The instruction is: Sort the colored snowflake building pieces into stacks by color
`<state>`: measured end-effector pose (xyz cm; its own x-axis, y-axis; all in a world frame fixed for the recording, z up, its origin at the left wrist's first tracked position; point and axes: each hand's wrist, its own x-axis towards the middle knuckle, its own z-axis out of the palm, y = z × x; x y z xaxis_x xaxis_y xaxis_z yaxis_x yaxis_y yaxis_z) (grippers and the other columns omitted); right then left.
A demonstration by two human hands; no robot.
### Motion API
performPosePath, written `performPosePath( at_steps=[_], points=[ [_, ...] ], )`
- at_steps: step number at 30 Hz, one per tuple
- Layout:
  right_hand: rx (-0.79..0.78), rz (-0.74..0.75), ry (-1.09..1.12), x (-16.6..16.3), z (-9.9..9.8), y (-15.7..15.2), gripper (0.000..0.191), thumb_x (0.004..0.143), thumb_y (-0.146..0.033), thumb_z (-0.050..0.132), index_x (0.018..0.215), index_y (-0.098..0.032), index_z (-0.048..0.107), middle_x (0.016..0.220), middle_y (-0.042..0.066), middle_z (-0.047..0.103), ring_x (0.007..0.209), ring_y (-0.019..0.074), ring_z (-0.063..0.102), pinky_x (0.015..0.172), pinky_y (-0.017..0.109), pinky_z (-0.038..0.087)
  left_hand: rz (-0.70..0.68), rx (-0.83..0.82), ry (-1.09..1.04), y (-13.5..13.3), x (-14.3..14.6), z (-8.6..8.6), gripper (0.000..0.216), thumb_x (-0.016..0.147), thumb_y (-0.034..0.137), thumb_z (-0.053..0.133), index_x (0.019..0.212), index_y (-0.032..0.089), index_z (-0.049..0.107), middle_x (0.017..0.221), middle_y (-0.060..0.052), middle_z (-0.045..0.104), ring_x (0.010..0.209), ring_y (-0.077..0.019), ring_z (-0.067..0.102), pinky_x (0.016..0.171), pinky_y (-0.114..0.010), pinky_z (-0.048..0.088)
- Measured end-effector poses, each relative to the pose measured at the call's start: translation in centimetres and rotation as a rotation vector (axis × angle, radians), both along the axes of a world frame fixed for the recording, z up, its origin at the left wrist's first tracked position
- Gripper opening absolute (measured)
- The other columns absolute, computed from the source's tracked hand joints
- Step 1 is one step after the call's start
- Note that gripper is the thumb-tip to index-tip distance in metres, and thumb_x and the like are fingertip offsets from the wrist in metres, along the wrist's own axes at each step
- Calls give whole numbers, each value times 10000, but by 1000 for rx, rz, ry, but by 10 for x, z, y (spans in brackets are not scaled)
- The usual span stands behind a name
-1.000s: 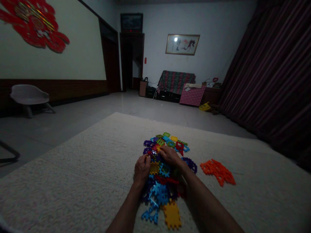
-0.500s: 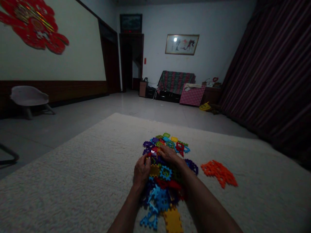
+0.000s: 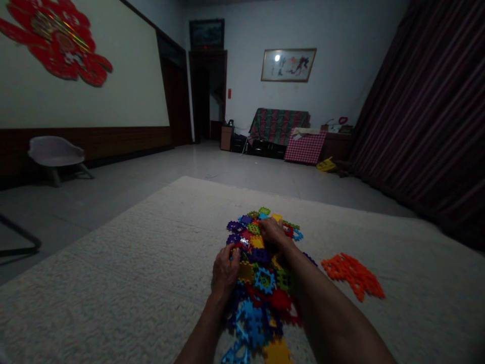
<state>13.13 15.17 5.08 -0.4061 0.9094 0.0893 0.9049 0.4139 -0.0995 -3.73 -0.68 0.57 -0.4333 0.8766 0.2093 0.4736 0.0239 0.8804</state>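
Note:
A long heap of notched plastic building pieces in several colours lies on the pale rug. At its left edge my left hand (image 3: 225, 269) is curled, thumb and fingers close together beside a yellow piece (image 3: 246, 272); what they grip is hidden. My right hand (image 3: 273, 231) reaches across the far part of the heap. Its fingers point down and left, bent among the pieces near a green piece (image 3: 253, 229), and the tips are hard to see. A blue square piece (image 3: 264, 280) and a yellow-orange piece (image 3: 256, 241) lie between my arms.
Right of the heap, orange pieces (image 3: 354, 275) form a separate pile on the rug (image 3: 151, 253). A small light chair (image 3: 56, 151) stands at the left. Dark curtains (image 3: 424, 121) hang on the right, and a cloth-covered piece of furniture (image 3: 280, 126) is by the far wall.
My right hand has moved farther away and slightly right over the heap, uncovering yellow-orange and purple pieces. The left hand stays at the heap's left edge. The view has shifted slightly.

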Motion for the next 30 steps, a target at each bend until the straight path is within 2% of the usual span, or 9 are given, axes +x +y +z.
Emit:
performPosePath(
  at_steps=[3, 6, 8, 13, 16, 19, 21, 25, 30],
  points=[
    [-33, 28, -36, -2, -2, 11, 347, 861, -116, 533, 1103, -249, 742, 1273, 141, 682, 1259, 360, 528, 1042, 577, 369, -4, 17, 8, -1, 1, 0, 340, 934, 334, 513, 1147, 180, 729, 1185, -118, 751, 1123, -248, 681, 1042, -385, 500],
    [-64, 59, -53, -2, -5, 20, 507, 830, -118, 565, 1290, -302, 678, 1367, 121, 639, 1268, 361, 534, 1043, 600, 382, -5, 23, 0, -1, 1, -1, 326, 929, 334, 523, 1138, 194, 730, 1174, -106, 754, 1113, -242, 682, 1034, -378, 503],
    [-76, 83, -61, -2, -5, 26, 572, 816, -129, 587, 1347, -334, 642, 1389, 107, 624, 1266, 356, 544, 1045, 598, 388, -8, 19, -1, -1, 0, -1, 330, 928, 338, 524, 1138, 188, 730, 1174, -108, 753, 1114, -245, 680, 1034, -382, 503],
    [-50, 118, -67, -3, -7, 29, 362, 924, -231, 509, 1211, -299, 719, 1289, 133, 659, 1196, 361, 588, 1040, 641, 369, -21, 19, 1, -2, 0, 1, 328, 932, 336, 508, 1120, 189, 733, 1171, -109, 753, 1112, -249, 678, 1035, -390, 500],
    [-32, 123, -52, -7, -9, 26, 304, 946, -230, 499, 1145, -258, 726, 1266, 149, 661, 1205, 345, 587, 1084, 641, 323, -19, 19, 8, -2, 0, 1, 331, 931, 335, 507, 1120, 184, 731, 1165, -113, 753, 1111, -257, 678, 1032, -398, 501],
    [-17, 88, -14, -9, -12, 25, 255, 947, -230, 522, 1104, -225, 723, 1243, 152, 673, 1191, 319, 598, 1136, 605, 266, -18, 25, 18, -2, 1, 1, 332, 931, 338, 508, 1117, 180, 733, 1160, -116, 754, 1102, -262, 681, 1022, -404, 506],
    [-9, 43, 29, -8, -14, 26, 238, 958, -242, 509, 1037, -196, 728, 1165, 162, 702, 1139, 309, 622, 1129, 563, 287, -13, 31, 20, -2, 1, 1, 323, 930, 329, 510, 1111, 185, 735, 1154, -111, 756, 1096, -254, 684, 1018, -393, 509],
    [11, -66, 172, -2, -16, 31, 298, 971, -250, 431, 961, -190, 723, 1003, 146, 737, 996, 277, 660, 963, 410, 432, -12, 32, 26, -2, 1, 2, 314, 927, 319, 516, 1111, 190, 736, 1131, -102, 760, 1082, -243, 687, 1017, -378, 510],
    [65, -108, 422, 13, -10, 29, 399, 954, -299, 335, 982, -218, 724, 925, 81, 750, 854, 223, 663, 772, 302, 481, -19, 44, 50, -1, 1, -2, 356, 949, 346, 491, 1139, 157, 726, 1160, -131, 749, 1100, -257, 681, 1025, -397, 505]
  ],
)
